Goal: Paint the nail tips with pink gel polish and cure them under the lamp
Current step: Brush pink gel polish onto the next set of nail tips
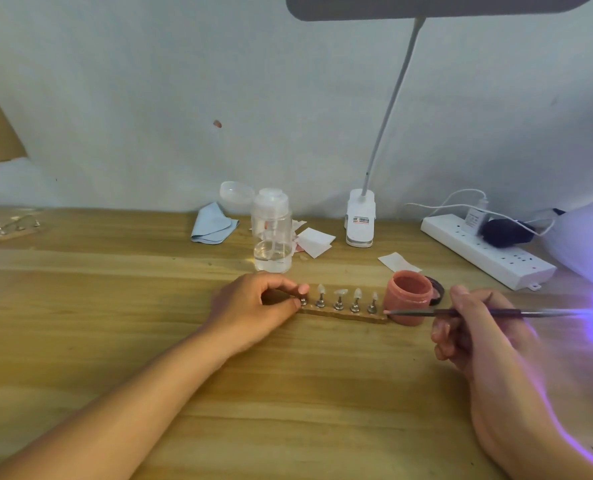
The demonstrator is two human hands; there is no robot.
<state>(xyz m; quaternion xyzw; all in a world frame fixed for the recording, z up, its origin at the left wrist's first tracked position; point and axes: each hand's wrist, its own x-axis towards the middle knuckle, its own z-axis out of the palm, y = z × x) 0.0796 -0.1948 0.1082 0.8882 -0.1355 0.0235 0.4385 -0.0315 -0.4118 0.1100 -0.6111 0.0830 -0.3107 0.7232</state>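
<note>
A wooden strip holder (347,312) lies mid-table with several clear nail tips (340,293) standing on small metal stands. My left hand (253,308) pinches the leftmost stand at the strip's left end. An open pink gel polish jar (408,295) stands just right of the strip. My right hand (475,327) grips a thin brush (489,312) held level, its tip at the jar's front, close to the rightmost nail tip. The curing lamp (586,237) glows violet at the far right edge.
A clear pump bottle (271,233) stands behind the strip, with a blue cloth (212,225) and paper wipes (314,241) near it. A clip desk lamp (360,220) and a white power strip (485,251) lie behind right. Another nail-tip strip (7,228) lies far left.
</note>
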